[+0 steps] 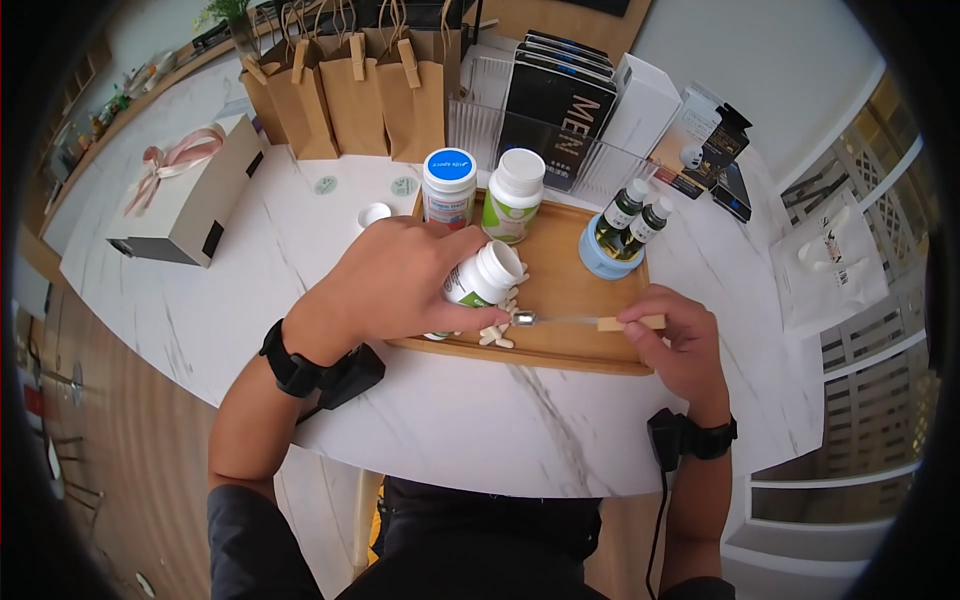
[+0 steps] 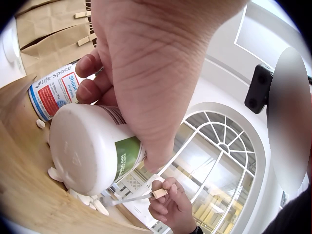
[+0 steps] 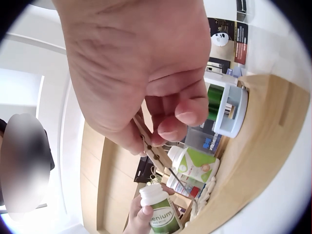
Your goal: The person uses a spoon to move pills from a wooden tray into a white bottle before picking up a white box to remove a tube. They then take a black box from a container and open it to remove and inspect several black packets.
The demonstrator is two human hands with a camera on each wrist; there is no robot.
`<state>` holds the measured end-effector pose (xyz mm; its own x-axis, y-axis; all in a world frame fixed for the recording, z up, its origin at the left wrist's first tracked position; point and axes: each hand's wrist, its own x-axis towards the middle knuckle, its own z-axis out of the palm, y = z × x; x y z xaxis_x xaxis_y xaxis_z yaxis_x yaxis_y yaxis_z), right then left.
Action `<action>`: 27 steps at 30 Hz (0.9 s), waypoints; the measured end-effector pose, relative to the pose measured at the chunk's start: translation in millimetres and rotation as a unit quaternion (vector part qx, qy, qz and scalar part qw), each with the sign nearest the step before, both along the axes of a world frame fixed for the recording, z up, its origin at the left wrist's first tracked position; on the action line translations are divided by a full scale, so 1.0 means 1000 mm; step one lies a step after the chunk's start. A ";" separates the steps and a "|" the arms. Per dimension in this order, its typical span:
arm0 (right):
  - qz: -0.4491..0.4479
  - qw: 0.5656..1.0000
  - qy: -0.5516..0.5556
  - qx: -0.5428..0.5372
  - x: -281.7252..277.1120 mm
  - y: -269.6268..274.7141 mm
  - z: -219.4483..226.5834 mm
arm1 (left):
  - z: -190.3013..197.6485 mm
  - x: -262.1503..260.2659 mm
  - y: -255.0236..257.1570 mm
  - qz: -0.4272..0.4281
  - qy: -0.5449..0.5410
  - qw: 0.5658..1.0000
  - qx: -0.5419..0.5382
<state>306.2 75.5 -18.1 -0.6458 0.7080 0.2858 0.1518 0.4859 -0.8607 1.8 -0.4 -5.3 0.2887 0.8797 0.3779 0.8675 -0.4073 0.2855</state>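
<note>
My left hand (image 1: 385, 275) grips a white pill bottle (image 1: 482, 276) with a green label, tilted, its uncapped mouth toward the right. White pills (image 1: 494, 338) lie in a loose pile beside and below it on the wooden tray (image 1: 575, 285). My right hand (image 1: 682, 335) pinches the flat wooden handle of a small spoon (image 1: 632, 323). The spoon's thin shaft points left, and its shiny metal end is close to the pills and my left thumb. In the left wrist view the bottle's base (image 2: 75, 151) faces the camera.
Two capped white supplement bottles, one blue-topped (image 1: 449, 188) and one white-topped (image 1: 514, 195), stand at the tray's back. A light-blue holder (image 1: 610, 258) carries two dark bottles. A white cap (image 1: 374, 214) lies left of the tray. Paper bags (image 1: 350, 110) and a ribboned box (image 1: 190, 190) stand behind.
</note>
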 end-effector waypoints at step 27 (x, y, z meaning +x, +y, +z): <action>-0.032 0.985 0.147 0.080 -0.006 -0.008 -0.002 | -0.002 -0.001 0.000 -0.009 -0.015 1.000 -0.024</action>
